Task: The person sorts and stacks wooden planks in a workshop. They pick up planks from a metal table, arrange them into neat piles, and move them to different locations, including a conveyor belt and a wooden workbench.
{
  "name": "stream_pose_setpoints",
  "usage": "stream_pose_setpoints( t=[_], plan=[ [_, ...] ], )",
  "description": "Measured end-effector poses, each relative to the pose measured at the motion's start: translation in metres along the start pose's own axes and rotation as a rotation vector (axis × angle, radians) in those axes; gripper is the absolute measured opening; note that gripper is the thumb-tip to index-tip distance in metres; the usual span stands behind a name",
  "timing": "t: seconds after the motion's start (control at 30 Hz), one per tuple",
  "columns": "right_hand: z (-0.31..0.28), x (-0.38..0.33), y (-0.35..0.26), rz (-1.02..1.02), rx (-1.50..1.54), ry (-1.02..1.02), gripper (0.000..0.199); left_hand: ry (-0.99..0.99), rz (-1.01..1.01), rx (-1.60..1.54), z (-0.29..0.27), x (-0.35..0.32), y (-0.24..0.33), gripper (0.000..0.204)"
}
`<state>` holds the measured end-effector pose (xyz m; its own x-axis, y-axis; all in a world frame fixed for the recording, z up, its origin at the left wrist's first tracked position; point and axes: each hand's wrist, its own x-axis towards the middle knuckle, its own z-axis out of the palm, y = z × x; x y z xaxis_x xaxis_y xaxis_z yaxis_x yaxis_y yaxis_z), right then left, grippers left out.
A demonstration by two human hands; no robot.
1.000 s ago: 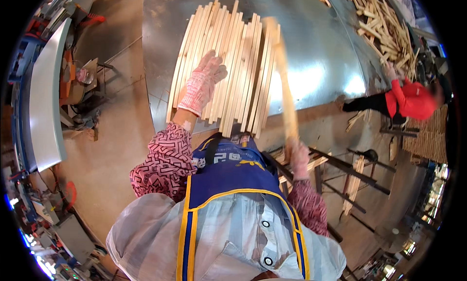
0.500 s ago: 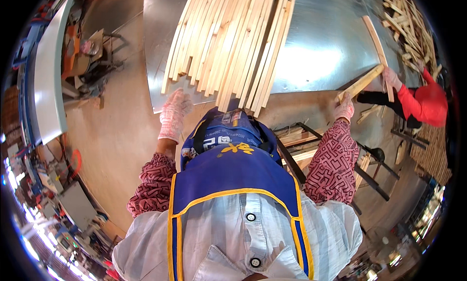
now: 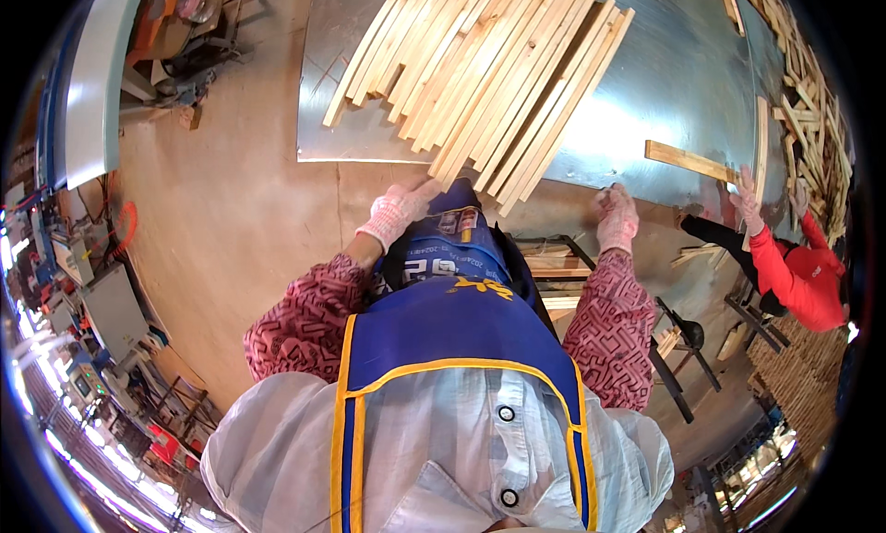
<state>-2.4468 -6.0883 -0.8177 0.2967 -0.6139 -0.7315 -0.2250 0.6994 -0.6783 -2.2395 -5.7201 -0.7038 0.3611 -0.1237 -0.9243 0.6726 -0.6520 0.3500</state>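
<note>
wooden sticks [image 3: 489,62] are laid side by side in a big batch on the shiny metal surface [image 3: 678,90], ends all uneven, and a few of them poke out past the near edge. there's a dark gap splitting a narrow bunch on the right from the rest. the left grip [image 3: 403,212], in a pinkish-white glove, has its fingers stretched out right by the near ends, nothing in it that i can see, and i can't say if the fingertips actually touch the wood. right grip [image 3: 616,217], same kind of glove, is up near the edge to the right of the batch, fingers loosely bent and looking empty. further right a single board [image 3: 690,159] lies on the metal, its far end next to the raised gloved hand [image 3: 746,201] of a co-worker in red [image 3: 798,279]. behind that there's a messy wood heap [image 3: 820,145]. the person's wearing a blue apron [image 3: 452,335] with yellow trim.
</note>
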Motion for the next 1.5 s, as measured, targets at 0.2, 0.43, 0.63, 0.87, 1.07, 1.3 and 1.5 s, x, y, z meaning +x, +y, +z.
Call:
stream_pose_setpoints(
  t=[0.2, 0.43, 0.63, 0.87, 1.07, 1.3, 1.5],
  plan=[
    [0.03, -0.055, 0.023, 0.143, -0.132, 0.007, 0.034, -0.032, 0.062, -0.081, 0.012, 0.022, 0.0, 0.06],
    [0.088, -0.104, -0.003, 0.121, -0.216, -0.109, 0.033, 0.103, 0.386, 0.534, -0.009, -0.036, 0.038, 0.058],
    [0.23, -0.116, -0.035, 0.116, 0.005, -0.479, 0.044, 0.09, 0.802, 0.525, -0.004, -0.05, 0.046, 0.046],
    [0.264, -0.145, -0.062, -0.011, 0.061, -0.559, 0.04, -0.001, 0.749, 0.311, -0.035, -0.048, 0.018, 0.037],
    [0.241, -0.154, -0.067, 0.014, 0.266, -0.709, 0.045, -0.211, 0.362, 0.282, -0.048, -0.007, -0.024, 0.048],
    [0.207, -0.153, -0.067, -0.072, 0.061, -0.445, 0.055, -0.289, 0.375, 0.336, -0.028, 0.014, -0.024, 0.047],
    [0.12, -0.14, -0.074, 0.006, 0.027, -0.284, 0.046, -0.14, 0.316, 0.442, -0.034, 0.005, -0.021, 0.052]
  ],
)
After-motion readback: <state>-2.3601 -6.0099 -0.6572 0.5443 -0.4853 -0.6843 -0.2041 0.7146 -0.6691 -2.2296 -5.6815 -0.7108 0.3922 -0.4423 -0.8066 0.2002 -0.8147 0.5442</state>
